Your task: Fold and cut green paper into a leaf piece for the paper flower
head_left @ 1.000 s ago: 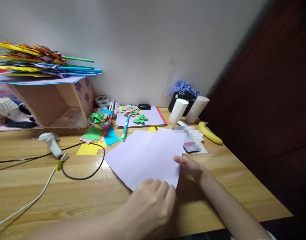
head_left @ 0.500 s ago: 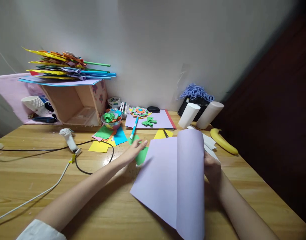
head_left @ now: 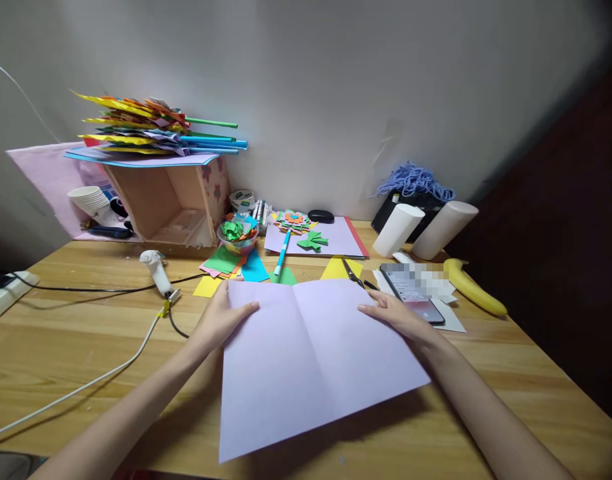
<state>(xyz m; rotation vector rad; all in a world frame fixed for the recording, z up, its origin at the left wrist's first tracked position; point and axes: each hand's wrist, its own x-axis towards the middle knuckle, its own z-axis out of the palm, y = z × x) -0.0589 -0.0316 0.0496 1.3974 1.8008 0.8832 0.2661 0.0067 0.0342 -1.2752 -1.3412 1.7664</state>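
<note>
A large lilac sheet of paper (head_left: 281, 360) with a crease down its middle is held just over the table, facing me. My left hand (head_left: 226, 317) grips its left edge, thumb on top and fingers hidden behind. On the right side, my right hand (head_left: 393, 313) holds it the same way, thumb lying on the paper. Beyond the far edge lie scissors (head_left: 353, 272) on yellow paper (head_left: 331, 268) and a partly covered green piece of paper (head_left: 285, 275). Beside my right hand a phone (head_left: 411, 293) rests on white papers.
A glue gun (head_left: 156, 270) with cables stands at left. Behind are a bowl of paper scraps (head_left: 239, 239), a blue marker (head_left: 283, 253) and an open box (head_left: 161, 200) bearing paper flowers. White rolls (head_left: 399, 230) and a banana (head_left: 473, 287) are at right.
The lilac sheet, curled over at the right before, is now opened out flat. My left hand has come from beside it to grip its left edge. The phone and scissors are uncovered.
</note>
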